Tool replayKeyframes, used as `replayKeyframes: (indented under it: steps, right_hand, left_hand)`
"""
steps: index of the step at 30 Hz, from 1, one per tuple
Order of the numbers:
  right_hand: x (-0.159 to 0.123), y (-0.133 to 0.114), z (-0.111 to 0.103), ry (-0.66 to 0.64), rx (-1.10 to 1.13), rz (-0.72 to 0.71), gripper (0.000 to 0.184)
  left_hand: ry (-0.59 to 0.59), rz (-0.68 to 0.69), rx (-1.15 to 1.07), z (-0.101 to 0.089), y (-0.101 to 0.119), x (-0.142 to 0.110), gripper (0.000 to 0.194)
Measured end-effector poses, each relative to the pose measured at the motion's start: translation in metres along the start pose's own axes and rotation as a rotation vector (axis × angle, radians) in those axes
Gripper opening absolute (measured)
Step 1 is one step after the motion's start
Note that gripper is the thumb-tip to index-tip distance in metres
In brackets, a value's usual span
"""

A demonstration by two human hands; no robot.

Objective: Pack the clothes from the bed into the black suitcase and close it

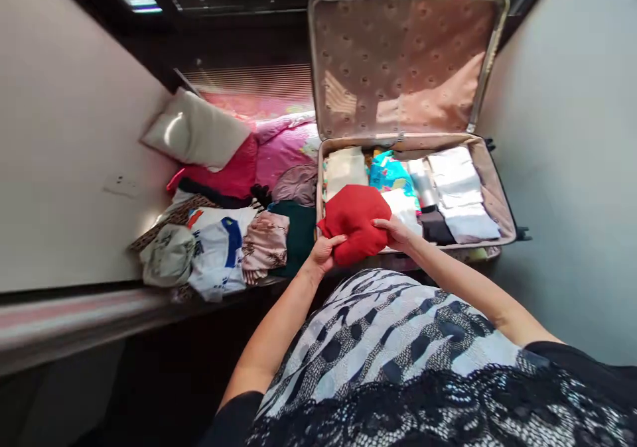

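Observation:
Between my two hands is a piece of red cloth [355,218], bunched into a rounded shape; what kind of garment it is I cannot tell. My left hand [326,251] pinches its lower left edge, thumb on top. On the right side my right hand [395,231] grips it the same way. The cloth hovers over the front left part of an open suitcase [490,175], hiding some of what lies below. Inside are folded white clothes [455,175], a cream folded cloth [347,168], a bright blue patterned cloth [391,172] and a dark cloth [436,227].
Left of the suitcase lie a white printed shirt [216,251], a pale crumpled cloth [169,255], a pinkish folded cloth [266,241] and a dark green cloth [298,225]. Behind them are a cream cushion [199,128] and pink bedding [283,155]. Walls stand on both sides; the suitcase lid [405,62] is raised at the back.

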State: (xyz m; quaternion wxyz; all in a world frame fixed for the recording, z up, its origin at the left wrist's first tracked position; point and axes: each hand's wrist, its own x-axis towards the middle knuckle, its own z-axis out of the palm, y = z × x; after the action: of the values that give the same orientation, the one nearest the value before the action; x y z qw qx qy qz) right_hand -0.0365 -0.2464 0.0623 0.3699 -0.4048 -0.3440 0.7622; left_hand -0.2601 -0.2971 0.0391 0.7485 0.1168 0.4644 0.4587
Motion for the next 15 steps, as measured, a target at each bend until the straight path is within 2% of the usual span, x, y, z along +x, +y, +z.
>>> replayKeyframes:
  steps: [2,5,8,12,15]
  right_hand:
    - [-0.015,-0.006,-0.033,0.075,0.021,-0.044,0.102]
    - [-0.045,-0.019,-0.096,0.22,0.006,-0.065,0.102]
    - [-0.075,-0.038,-0.161,0.337,-0.066,-0.085,0.1]
    - [-0.101,-0.071,-0.232,0.375,-0.207,-0.109,0.113]
    - [-0.109,-0.085,-0.269,0.365,-0.398,-0.17,0.125]
  left_hand:
    - [-0.019,-0.061,0.033,0.029,-0.023,0.018,0.058]
    - [-0.085,-0.115,0.106,0.075,-0.052,0.043,0.064]
    - [-0.189,-0.083,0.166,0.128,-0.076,0.07,0.07]
    - [-0.251,-0.038,0.251,0.198,-0.111,0.108,0.072]
    - [-0.242,-0.064,0.354,0.232,-0.138,0.13,0.069]
